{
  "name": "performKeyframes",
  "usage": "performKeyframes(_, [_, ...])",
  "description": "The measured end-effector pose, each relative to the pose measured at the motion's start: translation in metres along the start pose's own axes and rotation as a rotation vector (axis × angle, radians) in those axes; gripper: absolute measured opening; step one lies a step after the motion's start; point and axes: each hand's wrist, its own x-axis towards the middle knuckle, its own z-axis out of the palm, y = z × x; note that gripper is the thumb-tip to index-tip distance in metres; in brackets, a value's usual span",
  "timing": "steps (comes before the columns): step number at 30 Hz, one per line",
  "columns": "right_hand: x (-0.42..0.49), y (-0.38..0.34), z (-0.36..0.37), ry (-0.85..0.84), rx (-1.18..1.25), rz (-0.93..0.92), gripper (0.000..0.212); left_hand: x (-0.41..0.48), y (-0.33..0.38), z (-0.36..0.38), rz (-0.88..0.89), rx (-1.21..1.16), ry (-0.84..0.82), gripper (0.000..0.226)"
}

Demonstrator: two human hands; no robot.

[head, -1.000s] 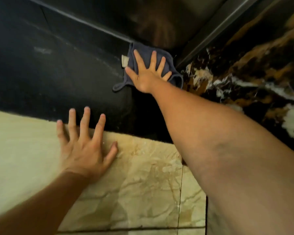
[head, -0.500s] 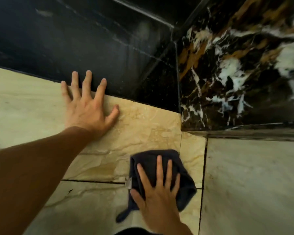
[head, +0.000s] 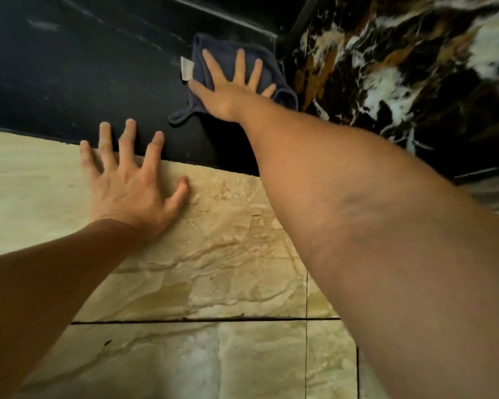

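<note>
In the far corner of the head view, where the black stone surface (head: pixel 84 76) meets the veined marble wall (head: pixel 401 82), lies the dark cloth (head: pixel 224 57). The right hand (head: pixel 231 90) presses on it flat, with fingers straight and spread and nothing gripped. The cloth sits ahead of the person and to the right, at the full stretch of the right arm. The right hand is therefore the one on it.

The left hand (head: pixel 133 188) is well apart from the cloth, nearer the person and to its left. It is also flat and splayed, with the palm planted on the beige tile (head: pixel 228 254) and the fingertips reaching over the edge onto the black stone. It looks like a prop for the body's weight.

The cloth is a crumpled pad, a little wider than it is deep, with a pale label (head: pixel 186 70) at its left edge and a loop (head: pixel 177 118) trailing from its near-left corner. With the marble just beside its right edge, any stroke likely has room only leftward or back toward the beige tile.

The palm covers the middle of the cloth, and the right forearm hides the join between black stone and tile beneath it. Whether the black surface rises as a wall or lies level cannot be told. The marble at the right edge is blurred.
</note>
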Motion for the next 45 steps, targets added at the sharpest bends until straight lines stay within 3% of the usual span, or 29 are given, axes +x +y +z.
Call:
performKeyframes(4, [-0.045,0.017,0.017,0.05,-0.035,-0.101,0.071,0.002,-0.002,-0.001,0.007,-0.015,0.004,0.086])
performKeyframes(8, [-0.149,0.05,0.065,0.096,-0.016,-0.172,0.065,0.0,-0.001,0.0,0.004,-0.022,0.026,0.081])
performKeyframes(12, [-0.264,0.075,0.114,0.071,0.026,-0.165,0.065,0.005,-0.003,-0.01,0.012,0.069,-0.142,0.086])
performKeyframes(16, [-0.355,0.077,0.15,-0.027,0.077,-0.092,0.072,-0.01,0.019,-0.038,-0.138,-0.004,-0.311,0.078])
performKeyframes(20, [-0.401,0.063,0.154,-0.193,0.167,-0.075,0.092,-0.104,0.06,-0.044,-0.169,-0.166,-0.311,0.06])
performKeyframes(22, [-0.408,0.058,0.138,-0.249,0.301,-0.04,0.083,-0.157,0.072,-0.042,-0.261,-0.23,-0.301,0.058])
performKeyframes(25, [-0.414,0.064,0.115,-0.109,0.618,0.03,0.052,-0.21,0.081,-0.038,-0.31,-0.192,-0.343,0.068])
performKeyframes(28, [-0.421,0.082,0.113,0.175,0.63,0.231,0.058,-0.225,0.073,-0.036,-0.186,-0.191,-0.388,0.078])
performKeyframes(31, [-0.42,0.091,0.124,0.16,0.483,0.453,0.072,-0.216,0.067,-0.032,-0.13,-0.197,-0.412,0.079])
performKeyframes(36, [-0.428,0.074,0.145,0.167,0.655,0.44,0.05,-0.196,0.079,-0.034,-0.115,-0.111,-0.566,0.06])
performKeyframes(38, [-0.422,0.074,0.138,0.109,0.857,0.654,0.038,-0.173,0.083,-0.043,-0.067,-0.065,-0.703,0.056])
performKeyframes(40, [-0.416,0.072,0.12,-0.055,1.131,0.848,0.029,-0.146,0.086,-0.059,0.016,0.004,-0.835,0.055])
performKeyframes(43, [-0.416,0.056,0.08,-0.273,1.401,0.808,0.034,-0.122,0.082,-0.101,0.106,0.003,-0.98,0.051])
performKeyframes(45, [-0.419,0.044,0.053,-0.311,1.517,0.736,0.036,-0.119,0.071,-0.128,0.024,-0.118,-0.971,0.048])
